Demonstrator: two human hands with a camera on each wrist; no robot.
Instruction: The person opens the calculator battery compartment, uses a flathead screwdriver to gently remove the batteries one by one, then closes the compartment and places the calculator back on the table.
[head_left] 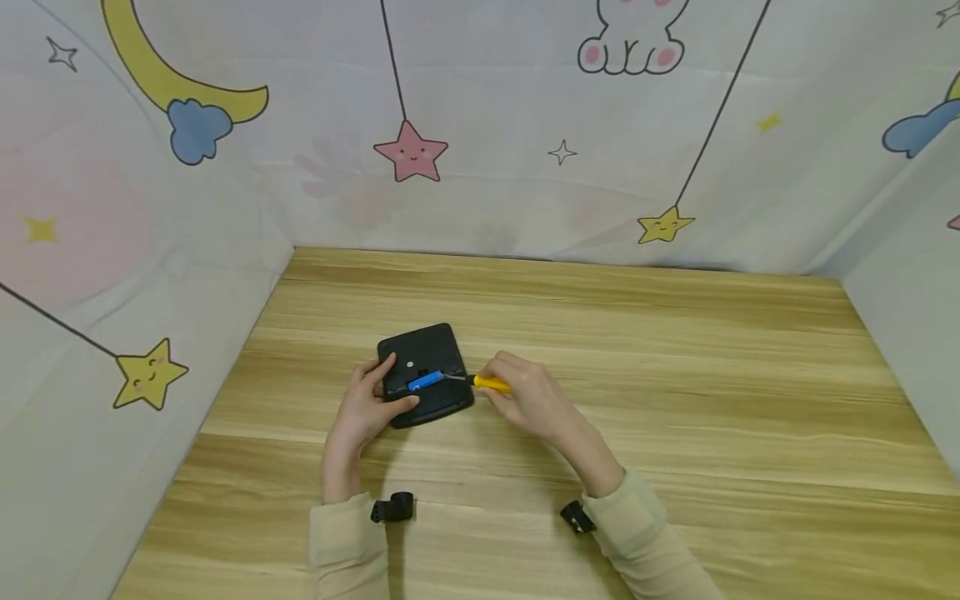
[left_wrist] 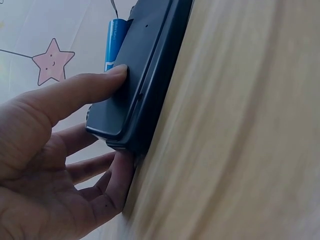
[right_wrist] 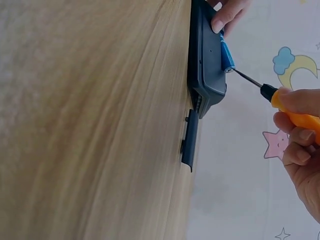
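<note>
A flat black device [head_left: 427, 350] lies on the table, its underside with an uncovered battery slot facing up. My left hand [head_left: 365, 410] grips its left end, thumb on top, other fingers along the edge and partly underneath. In the slot a blue battery [head_left: 426, 381] sits with its right end raised, as the right wrist view shows. My right hand [head_left: 534, 398] holds a screwdriver [right_wrist: 295, 117] by its yellow handle. The thin metal shaft [right_wrist: 246, 77] reaches the battery's raised end. Whether the tip is under that end or only against it, I cannot tell.
In the right wrist view a small black cover [right_wrist: 189, 140] lies on the wooden table [head_left: 712, 400] close to the device; my right hand hides it in the head view. A white printed cloth [head_left: 495, 100] stands around the table's back and sides.
</note>
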